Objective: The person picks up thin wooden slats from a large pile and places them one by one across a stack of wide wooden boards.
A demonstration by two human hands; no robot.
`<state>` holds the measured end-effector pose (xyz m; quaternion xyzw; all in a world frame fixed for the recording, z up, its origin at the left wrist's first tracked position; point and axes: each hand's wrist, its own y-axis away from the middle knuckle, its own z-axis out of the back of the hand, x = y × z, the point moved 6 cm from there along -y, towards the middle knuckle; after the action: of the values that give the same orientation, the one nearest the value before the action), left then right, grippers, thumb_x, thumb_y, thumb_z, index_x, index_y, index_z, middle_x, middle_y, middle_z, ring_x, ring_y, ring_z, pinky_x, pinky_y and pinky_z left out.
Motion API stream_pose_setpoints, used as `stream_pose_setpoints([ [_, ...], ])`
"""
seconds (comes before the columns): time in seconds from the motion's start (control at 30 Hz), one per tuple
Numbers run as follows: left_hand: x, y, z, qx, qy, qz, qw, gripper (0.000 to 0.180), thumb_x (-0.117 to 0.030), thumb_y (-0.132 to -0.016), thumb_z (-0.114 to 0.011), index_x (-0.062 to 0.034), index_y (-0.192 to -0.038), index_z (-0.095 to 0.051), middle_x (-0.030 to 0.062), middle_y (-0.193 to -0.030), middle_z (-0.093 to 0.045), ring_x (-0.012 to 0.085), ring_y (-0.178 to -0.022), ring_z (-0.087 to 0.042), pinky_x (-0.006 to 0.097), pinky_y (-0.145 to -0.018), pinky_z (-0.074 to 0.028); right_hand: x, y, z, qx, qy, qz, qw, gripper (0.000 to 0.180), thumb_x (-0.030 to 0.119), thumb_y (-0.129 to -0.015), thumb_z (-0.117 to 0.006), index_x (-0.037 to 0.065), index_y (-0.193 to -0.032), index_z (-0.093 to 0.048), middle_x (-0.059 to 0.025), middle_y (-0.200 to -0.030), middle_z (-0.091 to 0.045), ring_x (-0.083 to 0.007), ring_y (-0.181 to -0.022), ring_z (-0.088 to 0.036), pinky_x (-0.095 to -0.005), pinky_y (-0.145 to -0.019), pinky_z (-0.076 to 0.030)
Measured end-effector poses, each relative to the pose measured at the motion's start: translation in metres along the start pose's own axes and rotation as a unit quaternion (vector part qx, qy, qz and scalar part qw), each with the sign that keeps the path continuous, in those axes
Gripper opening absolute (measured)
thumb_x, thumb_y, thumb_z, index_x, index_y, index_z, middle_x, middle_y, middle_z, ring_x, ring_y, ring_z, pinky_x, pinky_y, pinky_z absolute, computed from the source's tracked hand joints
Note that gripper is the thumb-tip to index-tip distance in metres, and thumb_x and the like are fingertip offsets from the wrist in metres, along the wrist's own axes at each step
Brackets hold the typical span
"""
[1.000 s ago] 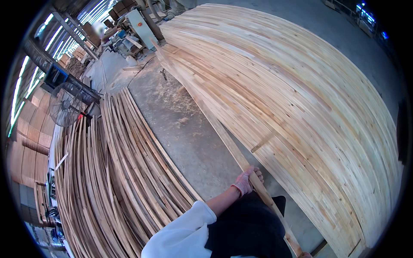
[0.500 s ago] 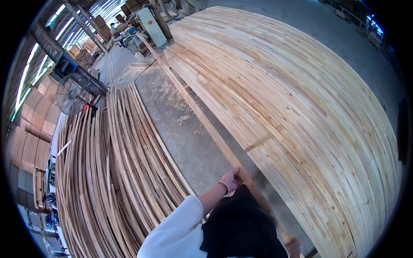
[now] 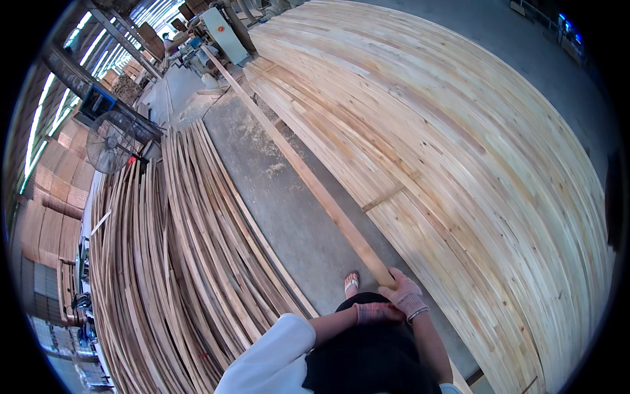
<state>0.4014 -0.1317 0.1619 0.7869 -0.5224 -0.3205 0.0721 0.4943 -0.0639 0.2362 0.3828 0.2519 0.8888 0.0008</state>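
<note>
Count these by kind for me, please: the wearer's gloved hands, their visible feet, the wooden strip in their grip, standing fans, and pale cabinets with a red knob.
Gloved: 2, left hand and right hand
Sandalled foot: 1
Held wooden strip: 1
Fan: 1
Pale cabinet: 1
Total: 6

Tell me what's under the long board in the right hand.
Grey floor shows on both sides of the long board, with sawdust to its left. The strip directly beneath is covered, so anything there cannot be seen.
</note>
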Motion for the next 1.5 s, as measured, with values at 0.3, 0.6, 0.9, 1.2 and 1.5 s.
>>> stream_pose_setpoints([
  [0.3,-0.069,0.003,0.047,-0.217,0.112,-0.049,0.969,0.039,-0.031,-0.088,-0.064,-0.0074,-0.118,-0.057,0.0097,-0.120,-0.060,0.0271,-0.114,-0.056,0.042,-0.100,-0.045,-0.213,0.140,0.052,-0.019,0.206,-0.246,0.947,0.051,0.051,-0.082,-0.053,0.007,-0.103,-0.066,-0.0190,-0.096,-0.067,-0.0351,-0.092,-0.063,-0.0451,-0.082,-0.048],
  [0.6,-0.093,0.018,0.014,-0.018,-0.087,-0.015,0.996,0.044,-0.029,-0.087,-0.065,-0.0011,-0.121,-0.057,0.0096,-0.112,-0.063,0.0219,-0.101,-0.062,0.036,-0.091,-0.049,-0.310,0.437,0.125,-0.148,0.137,-0.531,0.823,0.046,0.047,-0.085,-0.052,0.005,-0.092,-0.070,-0.0159,-0.088,-0.068,-0.0305,-0.088,-0.066,-0.0423,-0.078,-0.050],
  [0.9,-0.252,0.072,0.036,-0.081,-0.122,-0.154,0.977,0.030,-0.015,-0.084,-0.064,0.0002,-0.110,-0.062,0.0108,-0.102,-0.067,0.0215,-0.092,-0.065,0.035,-0.084,-0.052,-0.155,0.383,0.147,-0.301,0.150,-0.371,0.865,0.040,0.041,-0.093,-0.053,0.005,-0.103,-0.067,-0.0124,-0.093,-0.069,-0.0254,-0.081,-0.066,-0.0392,-0.068,-0.053],
  [1.2,-0.412,0.100,0.137,-0.088,0.037,-0.318,0.943,0.043,-0.021,-0.087,-0.062,0.0005,-0.122,-0.053,0.0141,-0.120,-0.060,0.0254,-0.106,-0.061,0.040,-0.095,-0.048,0.013,0.170,0.137,-0.400,0.042,-0.239,0.884,0.044,0.042,-0.088,-0.050,0.003,-0.088,-0.069,-0.0169,-0.083,-0.068,-0.0295,-0.083,-0.066,-0.0395,-0.076,-0.048],
  [1.5,-0.189,0.007,0.017,0.258,-0.250,0.023,0.933,0.049,-0.022,-0.085,-0.066,-0.0033,-0.126,-0.049,0.0106,-0.120,-0.057,0.0194,-0.115,-0.052,0.032,-0.099,-0.042,0.138,0.015,0.106,-0.368,0.066,-0.097,0.923,0.032,0.038,-0.088,-0.055,0.009,-0.096,-0.067,-0.0173,-0.081,-0.066,-0.0360,-0.076,-0.063,-0.0449,-0.070,-0.048],
])
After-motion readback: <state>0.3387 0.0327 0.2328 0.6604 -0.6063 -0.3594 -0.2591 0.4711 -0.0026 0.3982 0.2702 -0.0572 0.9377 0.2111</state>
